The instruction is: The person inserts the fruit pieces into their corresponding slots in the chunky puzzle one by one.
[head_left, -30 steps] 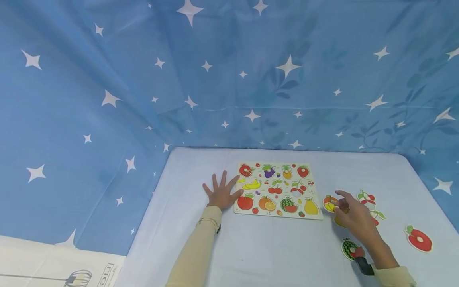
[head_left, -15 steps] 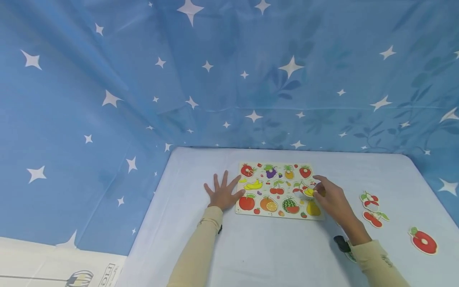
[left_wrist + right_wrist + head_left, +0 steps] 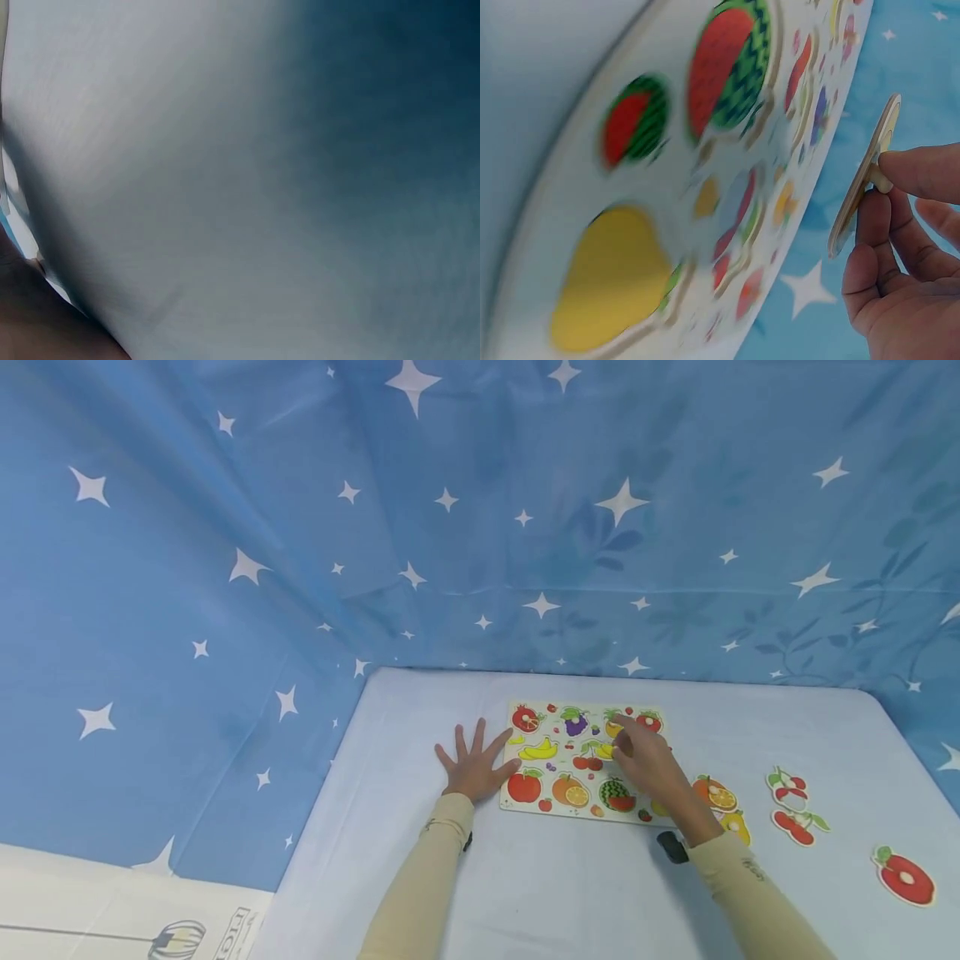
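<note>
My left hand [image 3: 474,772] lies flat and spread on the white table, fingertips at the left edge of a fruit puzzle board [image 3: 521,808]. My right hand [image 3: 648,760] is over the board's middle row, pinching a banana puzzle piece [image 3: 602,751] between thumb and fingers. In the right wrist view the piece is edge-on, gripped by its small wooden knob [image 3: 880,180], its face turned mostly away. Pictures of a pear [image 3: 615,285] and a watermelon [image 3: 731,67] show on the board there. The left wrist view holds mostly blurred pale cloth.
Right of the board lie an orange piece [image 3: 712,793], a pear piece [image 3: 737,829], two cherry pieces close together [image 3: 798,827] and a red apple piece [image 3: 903,878]. A blue star-patterned curtain [image 3: 450,552] hangs behind the table. A printed cream surface [image 3: 97,906] is at lower left.
My right hand has picked up the banana piece from the loose pieces and carried it left over the board to the middle row. My left hand has stayed at the board's left edge.
</note>
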`<action>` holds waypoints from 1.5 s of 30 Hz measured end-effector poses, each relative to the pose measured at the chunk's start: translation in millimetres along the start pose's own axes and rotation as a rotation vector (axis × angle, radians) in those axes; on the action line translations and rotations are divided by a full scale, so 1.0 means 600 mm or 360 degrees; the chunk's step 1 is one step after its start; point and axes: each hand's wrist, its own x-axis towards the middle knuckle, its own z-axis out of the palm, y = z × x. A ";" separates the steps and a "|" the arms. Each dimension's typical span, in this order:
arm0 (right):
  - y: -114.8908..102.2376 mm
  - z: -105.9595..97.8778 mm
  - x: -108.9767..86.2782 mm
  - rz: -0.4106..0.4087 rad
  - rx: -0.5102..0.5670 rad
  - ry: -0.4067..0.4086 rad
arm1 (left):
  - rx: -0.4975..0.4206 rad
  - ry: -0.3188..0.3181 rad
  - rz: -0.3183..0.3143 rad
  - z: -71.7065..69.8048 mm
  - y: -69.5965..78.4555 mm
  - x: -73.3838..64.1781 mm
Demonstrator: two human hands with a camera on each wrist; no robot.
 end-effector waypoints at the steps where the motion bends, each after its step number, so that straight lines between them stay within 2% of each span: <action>1: -0.006 0.006 0.006 0.0003 -0.0003 -0.0013 | 0.0000 0.0000 -0.0003 -0.001 -0.001 0.000; 8: -0.039 0.045 0.043 0.0023 0.0050 -0.0077 | -0.0007 -0.0038 -0.0015 -0.007 0.001 -0.001; 12: -0.050 0.062 0.057 -0.0056 0.0107 -0.0071 | -0.0054 -0.0062 0.0001 -0.011 0.003 -0.001; 16: -0.063 0.081 0.070 -0.0118 0.0127 -0.0081 | -0.0023 -0.0066 0.0011 -0.009 0.001 0.000; 19: -0.073 0.098 0.080 -0.0119 0.0129 -0.0119 | 0.0013 -0.0056 0.0014 -0.006 -0.003 0.000; 24: -0.085 0.121 0.093 -0.0093 0.0109 -0.0196 | -0.0022 -0.0059 0.0024 -0.011 -0.005 0.000; 31: -0.091 0.142 0.105 -0.0076 0.0117 -0.0293 | -0.0033 -0.0141 0.0012 -0.030 0.004 -0.005; 36: -0.091 0.154 0.107 -0.0092 0.0046 -0.0326 | -0.0053 -0.0143 0.0004 -0.041 0.011 -0.009; 40: -0.094 0.159 0.107 -0.0063 0.0005 -0.0347 | -0.0031 -0.0140 -0.0003 -0.041 0.012 -0.009; 45: -0.102 0.160 0.105 0.0033 -0.0029 -0.0407 | -0.0045 -0.0121 0.0001 -0.038 0.012 -0.010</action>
